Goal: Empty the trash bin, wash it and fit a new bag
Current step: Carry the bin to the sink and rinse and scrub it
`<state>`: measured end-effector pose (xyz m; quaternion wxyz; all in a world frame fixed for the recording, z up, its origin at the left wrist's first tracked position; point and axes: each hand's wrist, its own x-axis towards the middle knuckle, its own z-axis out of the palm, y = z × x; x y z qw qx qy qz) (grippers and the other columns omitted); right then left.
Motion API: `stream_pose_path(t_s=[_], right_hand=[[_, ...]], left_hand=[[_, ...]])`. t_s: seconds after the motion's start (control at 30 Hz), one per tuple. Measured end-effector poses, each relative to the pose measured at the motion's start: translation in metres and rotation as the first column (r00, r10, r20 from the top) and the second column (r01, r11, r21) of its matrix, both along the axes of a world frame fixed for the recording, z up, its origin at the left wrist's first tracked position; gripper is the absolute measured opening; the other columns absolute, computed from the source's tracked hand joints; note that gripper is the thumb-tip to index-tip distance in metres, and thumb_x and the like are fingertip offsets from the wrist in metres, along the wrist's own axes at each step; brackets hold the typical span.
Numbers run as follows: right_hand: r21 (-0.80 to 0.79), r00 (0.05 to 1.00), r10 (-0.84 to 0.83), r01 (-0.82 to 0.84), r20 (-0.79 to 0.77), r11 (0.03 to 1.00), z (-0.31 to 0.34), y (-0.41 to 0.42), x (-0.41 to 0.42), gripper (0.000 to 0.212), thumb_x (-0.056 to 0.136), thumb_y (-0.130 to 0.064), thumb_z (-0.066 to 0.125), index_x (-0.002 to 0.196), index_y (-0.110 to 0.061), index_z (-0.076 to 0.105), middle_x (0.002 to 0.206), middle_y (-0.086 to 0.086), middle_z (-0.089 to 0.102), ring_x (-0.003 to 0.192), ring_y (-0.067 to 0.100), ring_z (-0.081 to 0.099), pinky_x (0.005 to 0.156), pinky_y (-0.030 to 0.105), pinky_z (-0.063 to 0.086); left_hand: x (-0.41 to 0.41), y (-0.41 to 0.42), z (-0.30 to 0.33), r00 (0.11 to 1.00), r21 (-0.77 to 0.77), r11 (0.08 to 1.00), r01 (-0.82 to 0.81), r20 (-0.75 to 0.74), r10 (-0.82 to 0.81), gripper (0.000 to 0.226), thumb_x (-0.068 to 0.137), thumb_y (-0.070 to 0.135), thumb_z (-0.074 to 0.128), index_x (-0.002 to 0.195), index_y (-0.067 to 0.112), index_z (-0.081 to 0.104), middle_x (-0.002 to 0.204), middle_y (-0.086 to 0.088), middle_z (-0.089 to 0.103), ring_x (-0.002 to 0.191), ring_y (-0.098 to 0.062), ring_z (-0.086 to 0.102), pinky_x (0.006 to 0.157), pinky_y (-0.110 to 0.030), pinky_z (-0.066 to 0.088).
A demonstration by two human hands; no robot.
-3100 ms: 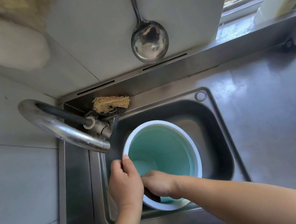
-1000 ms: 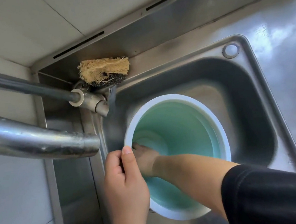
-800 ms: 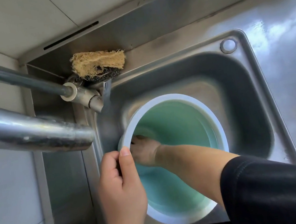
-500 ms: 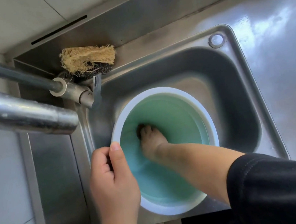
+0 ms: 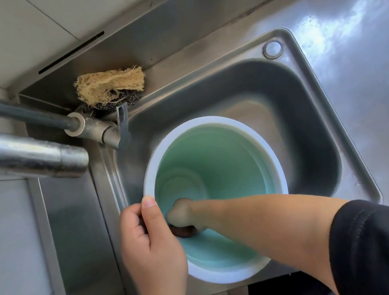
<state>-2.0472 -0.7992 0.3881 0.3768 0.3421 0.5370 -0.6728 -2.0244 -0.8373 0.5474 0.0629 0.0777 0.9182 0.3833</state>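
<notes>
You have one sink [image 5: 313,116] with one bin [image 5: 215,164] standing in it, one tap [image 5: 28,154] and one scourer [image 5: 111,86]. Your left hand [image 5: 149,242] grips the bin's rim, fingers curled; your right hand [image 5: 185,215], inside, curls round one dark pad [image 5: 183,231].

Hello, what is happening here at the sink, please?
A person is washing a trash bin that stands in the steel sink. The left hand grips the bin's white rim, while the right hand reaches inside and presses a dark scrubber against the green wall. No bag is fitted.
</notes>
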Motion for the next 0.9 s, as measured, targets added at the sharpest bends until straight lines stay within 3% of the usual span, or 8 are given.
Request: stream_pose_path(t_s=[0.07,0.13,0.23,0.33,0.5,0.67,0.8,0.9], right_hand=[[-0.130,0.943,-0.332,0.328,-0.007,0.936,0.009,-0.003,-0.005,0.017,0.089,-0.021,0.053,0.089,-0.013,0.067,0.078,0.011,0.062,0.054,0.021,0.054,0.048,0.022,0.041],[-0.092,0.895,-0.422,0.412,-0.144,0.906,0.013,-0.004,-0.016,0.018,0.087,-0.020,0.054,0.098,-0.016,0.068,0.094,0.009,0.066,0.076,0.024,0.061,0.064,0.026,0.050],[0.340,0.886,-0.078,0.256,-0.458,0.905,0.002,0.001,-0.020,0.028,0.086,-0.021,0.055,0.110,-0.012,0.064,0.125,0.011,0.053,0.107,0.031,0.050,0.096,0.033,0.043],[0.693,0.794,0.346,0.126,-0.499,0.709,-0.018,0.007,-0.012,0.039,0.090,-0.013,0.053,0.129,-0.011,0.056,0.138,0.013,0.039,0.115,0.038,0.037,0.103,0.040,0.040],[0.847,0.659,0.621,0.044,-0.423,0.530,-0.040,0.012,-0.011,0.046,0.099,-0.017,0.032,0.142,-0.014,0.044,0.147,0.010,0.037,0.128,0.038,0.034,0.100,0.047,0.038],[0.993,0.453,0.892,-0.107,0.009,0.044,-0.052,0.037,-0.001,0.055,0.100,-0.026,0.032,0.152,-0.010,0.028,0.159,0.008,0.021,0.142,0.036,0.021,0.112,0.052,0.024],[0.954,0.488,0.866,-0.297,0.112,0.044,-0.052,0.043,0.006,0.061,0.100,-0.021,0.027,0.154,-0.001,0.005,0.161,0.014,0.016,0.145,0.036,0.017,0.115,0.051,0.021],[0.845,0.529,0.814,-0.526,0.238,0.094,-0.036,0.041,0.004,0.062,0.100,-0.017,0.032,0.154,0.001,0.009,0.158,0.018,0.022,0.140,0.038,0.027,0.108,0.049,0.032]], left_hand=[[-0.001,0.001,-0.001,1.000,0.015,1.000,-0.017,0.006,0.017,0.031,0.089,0.057,0.043,0.076,0.032,0.054,0.073,0.018,0.065,0.063,0.002,0.057,0.056,-0.014,0.043],[-0.001,0.001,-0.002,0.999,0.008,0.999,-0.031,0.014,0.031,0.033,0.087,0.061,0.043,0.076,0.033,0.055,0.074,0.013,0.065,0.063,-0.002,0.057,0.058,-0.025,0.046],[-0.001,-0.001,-0.002,0.999,-0.014,0.999,-0.040,0.011,0.040,0.039,0.084,0.066,0.041,0.079,0.030,0.055,0.077,0.004,0.062,0.064,-0.010,0.056,0.057,-0.030,0.043],[0.002,-0.001,-0.001,0.999,-0.012,0.999,-0.049,-0.017,0.049,0.040,0.082,0.066,0.041,0.078,0.029,0.055,0.077,0.003,0.061,0.059,-0.005,0.054,0.052,-0.019,0.040],[0.006,0.001,-0.003,0.996,0.006,0.997,-0.076,-0.056,0.076,0.034,0.082,0.063,0.043,0.076,0.033,0.057,0.071,0.007,0.062,0.061,-0.009,0.056,0.049,-0.016,0.039],[-0.002,-0.006,-0.006,0.993,-0.010,0.993,-0.114,-0.043,0.113,0.034,0.082,0.067,0.042,0.075,0.037,0.058,0.076,0.016,0.066,0.069,-0.005,0.059,0.055,-0.024,0.041],[-0.007,-0.012,-0.008,0.983,-0.003,0.984,-0.177,-0.039,0.177,0.033,0.083,0.067,0.042,0.074,0.040,0.059,0.076,0.020,0.066,0.068,-0.001,0.059,0.058,-0.032,0.042],[-0.010,-0.015,-0.006,0.984,-0.022,0.984,-0.175,-0.034,0.174,0.030,0.083,0.066,0.041,0.071,0.044,0.058,0.074,0.030,0.064,0.067,0.012,0.057,0.055,-0.029,0.040]])
